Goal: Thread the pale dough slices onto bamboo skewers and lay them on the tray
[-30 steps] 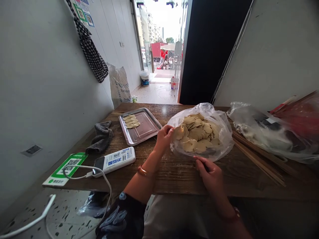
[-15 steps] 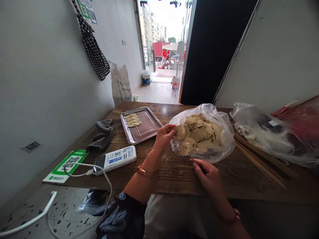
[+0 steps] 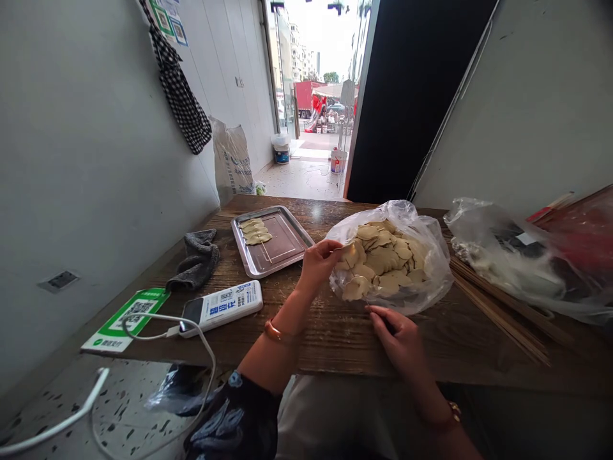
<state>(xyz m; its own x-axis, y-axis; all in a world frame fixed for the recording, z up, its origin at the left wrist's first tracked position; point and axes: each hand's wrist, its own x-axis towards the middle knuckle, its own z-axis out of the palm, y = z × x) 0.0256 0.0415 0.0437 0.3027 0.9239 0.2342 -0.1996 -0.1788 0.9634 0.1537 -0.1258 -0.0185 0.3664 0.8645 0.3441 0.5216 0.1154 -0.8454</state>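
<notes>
My left hand [image 3: 320, 265] is at the left edge of a clear plastic bag [image 3: 431, 291], its thumb and fingers pinched on a thin beige slice [image 3: 345, 252]. The open bag holds a heap of similar thin, roundish slices [image 3: 383, 259]. Below the bag's near edge, my right hand [image 3: 398, 335] is closed on a thin wooden skewer [image 3: 366, 305], mostly hidden by the fingers. The skewer's far end points at a beige slice [image 3: 355, 288] at the front of the heap; I cannot tell whether it pierces it. Several folded slices [image 3: 255, 231] on a stick lie on the metal tray [image 3: 287, 255].
Loose wooden skewers [image 3: 498, 310] lie right of the bag, beside more plastic bags [image 3: 522, 255]. On the left are a grey cloth [image 3: 194, 259], a white power bank [image 3: 232, 305] with a cable, and a green QR card [image 3: 129, 319]. The wooden table's [image 3: 330, 348] front edge is near me.
My left hand has shifted slightly right, and the slice in its fingers has tilted up. The right hand has barely moved.
</notes>
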